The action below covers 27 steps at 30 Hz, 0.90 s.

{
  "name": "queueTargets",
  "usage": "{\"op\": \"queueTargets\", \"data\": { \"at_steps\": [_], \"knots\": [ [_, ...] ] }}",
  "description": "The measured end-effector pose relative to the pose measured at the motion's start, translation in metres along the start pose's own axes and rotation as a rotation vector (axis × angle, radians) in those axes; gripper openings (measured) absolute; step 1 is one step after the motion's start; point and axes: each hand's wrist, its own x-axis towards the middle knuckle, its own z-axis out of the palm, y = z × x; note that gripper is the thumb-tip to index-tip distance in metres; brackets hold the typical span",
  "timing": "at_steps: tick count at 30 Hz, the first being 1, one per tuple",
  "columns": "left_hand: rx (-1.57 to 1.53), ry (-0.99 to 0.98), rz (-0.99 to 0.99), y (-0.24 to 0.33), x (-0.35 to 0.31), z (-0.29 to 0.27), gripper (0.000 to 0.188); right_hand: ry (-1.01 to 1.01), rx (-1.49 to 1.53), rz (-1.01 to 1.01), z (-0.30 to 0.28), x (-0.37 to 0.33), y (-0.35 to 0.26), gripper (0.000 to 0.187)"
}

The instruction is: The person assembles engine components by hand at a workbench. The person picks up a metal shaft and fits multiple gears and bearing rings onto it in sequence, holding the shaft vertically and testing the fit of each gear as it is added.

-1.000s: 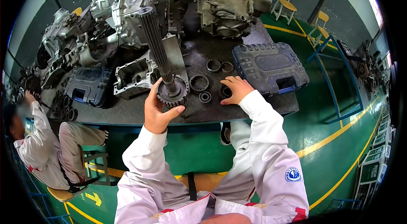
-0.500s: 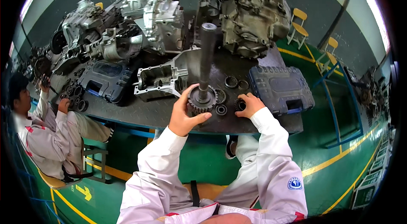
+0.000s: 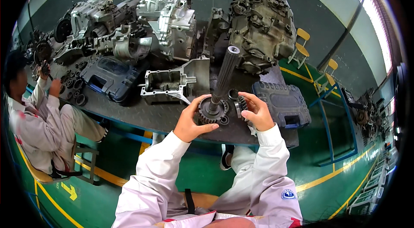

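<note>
My left hand point(image 3: 189, 120) is curled around a toothed gear point(image 3: 206, 108) at the lower end of a long splined shaft point(image 3: 226, 70). The shaft stands up from the gear, tilted with its top leaning right and away. Close by on the right, my right hand point(image 3: 259, 112) grips a smaller gear point(image 3: 243, 107) between thumb and fingers, its toothed edge turned toward my palm. A small ring point(image 3: 224, 120) lies beside the big gear, and a bearing ring point(image 3: 233, 94) sits just beyond my right hand, partly covered.
An opened metal housing point(image 3: 168, 82) stands left of the shaft. Large gearbox casings point(image 3: 263, 29) line the back of the table. Closed tool cases lie at right point(image 3: 282, 103) and left point(image 3: 108, 77). A seated co-worker point(image 3: 39, 120) is at far left, near several loose rings.
My right hand has lifted the smaller gear off the table and brought it up toward the shaft. The shaft now leans to the right. The view has shifted slightly.
</note>
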Motion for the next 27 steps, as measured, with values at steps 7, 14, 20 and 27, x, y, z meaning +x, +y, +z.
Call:
{"op": "queueTargets", "data": {
  "at_steps": [7,14,20,27],
  "knots": [
    [-0.103,0.043,-0.031,-0.007,-0.006,-0.008,0.096,0.238,-0.926,-0.141,-0.018,0.008,0.058,0.067],
    [-0.099,0.009,-0.077,-0.008,-0.003,-0.005,0.098,0.090,-1.306,0.284,-0.024,0.024,0.115,0.077],
    [-0.067,0.000,-0.079,-0.007,-0.001,0.001,0.100,0.001,-1.259,0.423,-0.025,0.035,0.124,0.084],
    [-0.109,0.033,-0.089,-0.005,0.003,0.006,0.098,0.283,-1.220,0.320,-0.039,0.067,0.140,0.051]
  ]
}}
